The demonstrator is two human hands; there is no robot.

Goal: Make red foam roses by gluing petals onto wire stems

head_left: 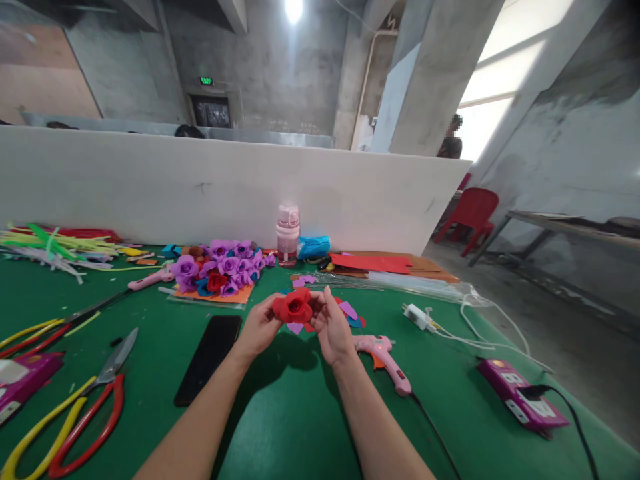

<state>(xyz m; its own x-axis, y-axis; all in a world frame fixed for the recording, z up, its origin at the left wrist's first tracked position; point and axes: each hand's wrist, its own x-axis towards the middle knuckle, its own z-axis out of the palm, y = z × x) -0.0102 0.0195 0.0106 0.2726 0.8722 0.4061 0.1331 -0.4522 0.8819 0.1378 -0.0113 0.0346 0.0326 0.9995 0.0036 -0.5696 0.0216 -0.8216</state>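
A red craft flower (296, 307), shaped like a rose, is held up over the green table between my two hands. My left hand (260, 325) is closed on its left petals. On the other side, my right hand (332, 327) pinches the right edge, with one finger raised. Loose purple and red petal pieces (349, 310) lie on the table behind and beside my right hand. A pink glue gun (385, 358) rests just right of my right wrist. Left of my left forearm lies a black phone (209, 360).
Finished purple flowers (230, 265) are piled at the back left. Large scissors (95, 407) lie front left, strips (55, 247) behind. A pink bottle (288, 235) stands against the white partition (225, 180). A purple power strip (520, 393) and a white charger (419, 317) with cords lie right.
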